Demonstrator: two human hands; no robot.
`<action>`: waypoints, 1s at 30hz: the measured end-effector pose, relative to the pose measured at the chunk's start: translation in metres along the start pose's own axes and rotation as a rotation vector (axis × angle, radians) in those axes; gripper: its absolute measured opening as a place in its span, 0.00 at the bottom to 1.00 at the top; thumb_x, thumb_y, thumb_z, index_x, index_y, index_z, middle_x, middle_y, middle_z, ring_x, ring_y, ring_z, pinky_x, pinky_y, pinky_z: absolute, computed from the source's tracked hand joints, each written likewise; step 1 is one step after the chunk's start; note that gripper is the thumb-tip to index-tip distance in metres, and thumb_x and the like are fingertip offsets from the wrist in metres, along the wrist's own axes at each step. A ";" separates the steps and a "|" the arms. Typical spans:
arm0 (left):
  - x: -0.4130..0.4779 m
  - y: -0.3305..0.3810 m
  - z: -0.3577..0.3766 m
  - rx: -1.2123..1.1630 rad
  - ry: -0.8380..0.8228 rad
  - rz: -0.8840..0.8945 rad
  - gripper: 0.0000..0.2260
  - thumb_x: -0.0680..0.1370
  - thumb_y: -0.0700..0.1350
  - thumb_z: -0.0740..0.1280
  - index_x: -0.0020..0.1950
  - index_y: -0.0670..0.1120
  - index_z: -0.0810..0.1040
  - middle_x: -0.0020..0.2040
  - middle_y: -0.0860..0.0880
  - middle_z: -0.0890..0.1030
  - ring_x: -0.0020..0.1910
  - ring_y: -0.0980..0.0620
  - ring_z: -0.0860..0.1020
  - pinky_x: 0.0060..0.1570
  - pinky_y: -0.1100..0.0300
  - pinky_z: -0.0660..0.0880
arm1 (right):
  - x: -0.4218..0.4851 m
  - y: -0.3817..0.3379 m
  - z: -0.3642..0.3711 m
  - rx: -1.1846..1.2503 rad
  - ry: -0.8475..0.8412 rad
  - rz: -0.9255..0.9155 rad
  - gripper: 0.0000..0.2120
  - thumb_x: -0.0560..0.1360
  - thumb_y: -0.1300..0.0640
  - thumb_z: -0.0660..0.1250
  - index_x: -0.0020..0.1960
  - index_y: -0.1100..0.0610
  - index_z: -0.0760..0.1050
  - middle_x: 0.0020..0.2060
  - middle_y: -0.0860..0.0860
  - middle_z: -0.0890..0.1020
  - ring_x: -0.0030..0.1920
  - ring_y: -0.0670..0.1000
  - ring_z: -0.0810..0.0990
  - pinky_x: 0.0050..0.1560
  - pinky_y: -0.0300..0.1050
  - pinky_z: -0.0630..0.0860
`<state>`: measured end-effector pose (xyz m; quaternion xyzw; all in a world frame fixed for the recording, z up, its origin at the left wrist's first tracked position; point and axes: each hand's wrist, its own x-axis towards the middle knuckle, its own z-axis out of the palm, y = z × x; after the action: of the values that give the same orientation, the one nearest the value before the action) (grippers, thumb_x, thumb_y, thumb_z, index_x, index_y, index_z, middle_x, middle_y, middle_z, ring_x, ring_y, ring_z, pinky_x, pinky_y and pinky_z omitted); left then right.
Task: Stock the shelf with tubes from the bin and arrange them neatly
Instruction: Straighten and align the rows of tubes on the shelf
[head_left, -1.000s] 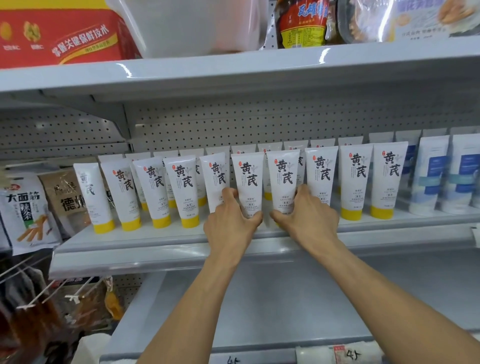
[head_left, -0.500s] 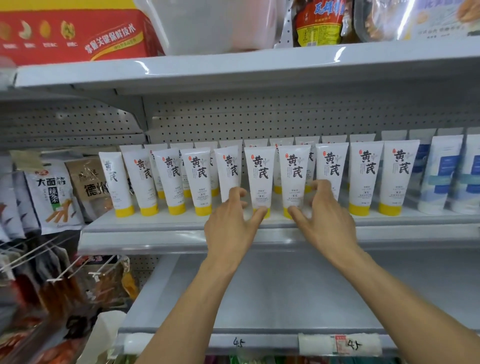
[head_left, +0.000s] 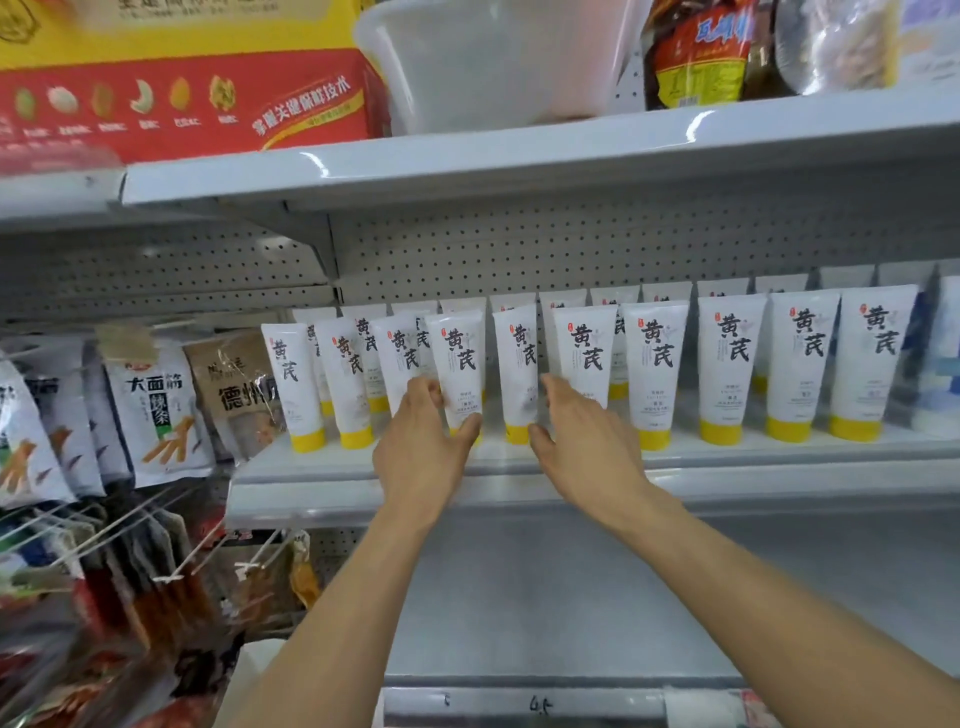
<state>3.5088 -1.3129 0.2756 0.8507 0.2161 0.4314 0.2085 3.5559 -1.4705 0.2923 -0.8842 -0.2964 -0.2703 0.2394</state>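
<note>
Left hand: grips the held tube, fingers curled on its left edge and thumb on its lower right by the cap.
Right hand: open and holding nothing, fingers straight and pointing to 11 o'clock. The thumb tip is at the cap of the neighbouring tube; contact cannot be told.
Tube position: the held tube stands at 12 o'clock from the left hand, fourth from the left in the front row. The neighbouring tube stands at 11 o'clock from the right hand.
Orientation: every tube stands on its yellow cap with the crimped end up and its long axis near vertical. Those toward 9 o'clock lean their tops toward 11 o'clock.
Shelf: carries the front row and a second row just behind it.
Bin: a frosted tub on the upper shelf at 12 o'clock; its contents cannot be made out.
Beside: a red carton at 10 o'clock and hanging snack packets at 9 o'clock.
</note>
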 end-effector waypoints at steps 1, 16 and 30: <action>0.004 -0.002 0.000 0.029 -0.002 -0.005 0.24 0.72 0.59 0.70 0.62 0.50 0.67 0.56 0.56 0.79 0.55 0.48 0.78 0.40 0.57 0.67 | 0.004 -0.006 0.004 -0.019 0.003 0.027 0.23 0.77 0.53 0.61 0.69 0.56 0.60 0.52 0.54 0.81 0.49 0.59 0.81 0.38 0.46 0.68; 0.026 -0.019 0.016 0.066 -0.137 0.020 0.26 0.69 0.64 0.70 0.59 0.51 0.69 0.51 0.51 0.83 0.52 0.44 0.80 0.40 0.56 0.67 | 0.035 -0.023 0.049 -0.093 0.085 0.263 0.42 0.74 0.48 0.67 0.74 0.61 0.44 0.50 0.55 0.81 0.49 0.58 0.81 0.38 0.47 0.67; 0.020 -0.025 -0.001 0.085 -0.196 0.065 0.23 0.70 0.64 0.67 0.58 0.52 0.71 0.52 0.53 0.83 0.53 0.45 0.80 0.45 0.54 0.75 | 0.027 -0.024 0.032 -0.138 0.092 0.289 0.21 0.65 0.38 0.69 0.43 0.52 0.65 0.43 0.52 0.81 0.45 0.58 0.81 0.36 0.44 0.65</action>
<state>3.5135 -1.2809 0.2753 0.9034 0.1852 0.3433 0.1783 3.5694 -1.4238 0.2922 -0.9186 -0.1357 -0.2930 0.2280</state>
